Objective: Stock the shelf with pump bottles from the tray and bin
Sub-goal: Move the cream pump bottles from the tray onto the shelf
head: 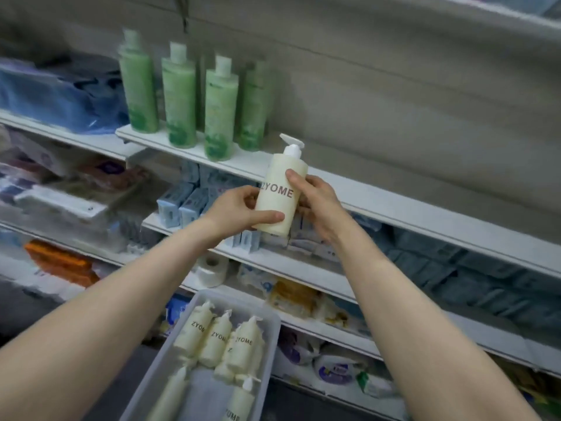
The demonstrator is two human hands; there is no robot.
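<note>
White store shelving fills the wall in front of me, crowded with packets below and mostly bare along the upper shelf point(394, 205). My left hand point(236, 211) curls round the lower body of a cream pump bottle point(280, 192), thumb across its front; my right hand point(315, 199) wraps the far side, thumb pressed just above the printed name. The bottle stands nearly upright between both palms, in the air just in front of the shelf edge, not yet set down. To its left on that shelf stand four green bottles point(179, 95). Below my forearms the clear tray point(270, 329) holds more pump bottles lying on their sides. I judge the risks to be clipping the shelf lip with the base as I lift, or nudging the nearest green bottle over if I drift left.
</note>
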